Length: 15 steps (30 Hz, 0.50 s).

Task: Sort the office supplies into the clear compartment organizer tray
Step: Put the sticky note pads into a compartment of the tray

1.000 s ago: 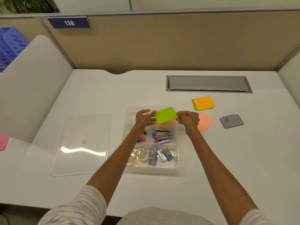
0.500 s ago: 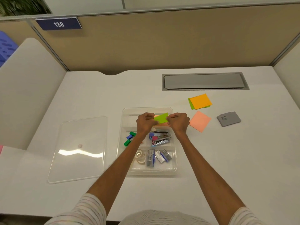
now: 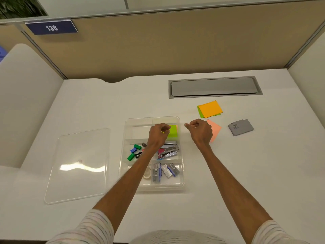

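Note:
The clear organizer tray (image 3: 182, 173) sits at the desk's middle. A green sticky note pad (image 3: 173, 133) lies flat at the right end of its far compartment, on something orange. My left hand (image 3: 158, 135) is curled over the pad's left edge, fingers pinched on it. My right hand (image 3: 201, 132) hovers just right of the tray with curled fingers and nothing in it. Other compartments hold staplers (image 3: 168, 152), staple boxes (image 3: 165, 170), small green and blue pieces (image 3: 134, 151) and tape rolls (image 3: 146, 174). Loose on the desk lie an orange pad (image 3: 210, 108) over a green one, a salmon note (image 3: 216, 129) and a grey card (image 3: 241, 127).
The tray's clear lid (image 3: 79, 164) lies flat to the left. A grey cable hatch (image 3: 214, 87) is set into the desk at the back. Partition walls close off the back and both sides.
Both hands lowered the green pad into the tray's far compartment. My right hand let go and moved right, out past the tray's edge. The camera tilted slightly.

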Each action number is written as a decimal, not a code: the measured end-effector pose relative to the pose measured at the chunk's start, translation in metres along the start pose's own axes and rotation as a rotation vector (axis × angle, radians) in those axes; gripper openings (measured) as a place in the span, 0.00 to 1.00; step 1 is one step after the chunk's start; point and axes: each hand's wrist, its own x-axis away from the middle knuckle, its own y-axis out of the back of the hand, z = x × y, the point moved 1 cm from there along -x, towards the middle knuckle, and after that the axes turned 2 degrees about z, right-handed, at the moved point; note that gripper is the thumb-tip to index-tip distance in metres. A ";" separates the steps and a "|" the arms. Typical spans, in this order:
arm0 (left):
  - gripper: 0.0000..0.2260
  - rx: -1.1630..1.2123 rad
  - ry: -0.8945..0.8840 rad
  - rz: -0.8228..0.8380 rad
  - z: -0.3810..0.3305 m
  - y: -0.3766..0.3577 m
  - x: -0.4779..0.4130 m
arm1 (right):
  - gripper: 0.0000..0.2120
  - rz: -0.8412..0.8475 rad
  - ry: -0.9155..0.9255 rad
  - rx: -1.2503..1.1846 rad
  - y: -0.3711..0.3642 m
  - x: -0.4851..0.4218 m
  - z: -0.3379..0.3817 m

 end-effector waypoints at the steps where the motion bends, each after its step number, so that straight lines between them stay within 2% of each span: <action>1: 0.07 0.007 -0.007 0.003 -0.005 -0.005 -0.001 | 0.13 -0.004 -0.013 -0.001 0.007 -0.006 -0.005; 10: 0.06 0.070 -0.143 0.074 -0.060 -0.069 -0.013 | 0.13 0.009 -0.163 0.029 0.057 -0.064 -0.047; 12: 0.10 0.036 -0.137 0.104 -0.073 -0.085 -0.015 | 0.15 0.012 -0.176 0.042 0.064 -0.081 -0.051; 15: 0.17 -0.067 -0.036 0.148 -0.083 -0.110 -0.020 | 0.17 0.025 -0.182 0.059 0.072 -0.105 -0.053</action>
